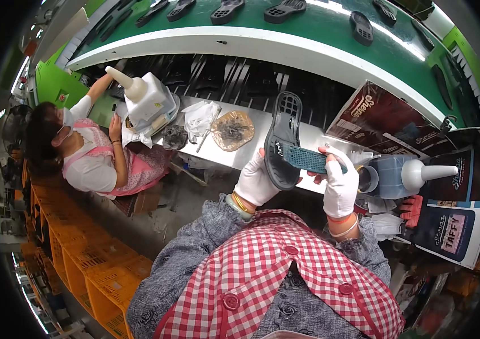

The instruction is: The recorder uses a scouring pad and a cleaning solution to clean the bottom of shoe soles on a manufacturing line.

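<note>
A: In the head view, where is the work?

B: Up in the air, over the near edge of the desk [258, 121]. The black sole [283, 127] stands toe-up, its heel toward the checked apron [223, 265], and a teal strip [306, 159] lies across its heel half.

A: And the hands?

B: The left hand [256, 182], gloved with bare fingertips, grips the heel by its left edge. The right hand [339, 183], gloved the same way, pinches the strip's right end between thumb and fingers.

A: Which step would you call this?

B: Bringing the strip against the sole, I judge. Whether it is a part or a tool, I cannot tell, nor whether it presses down or only overlaps.

A: So what does the next move call for?

B: A steady left grip on the heel, with the right hand controlling the strip's angle against the sole's upper surface.

A: Anything to watch around them?

B: The spouted bottle [392, 176] at the desk's right end, close beside the right hand. The round plastic bag [232, 130] lies on the desk, left of the sole.
</note>
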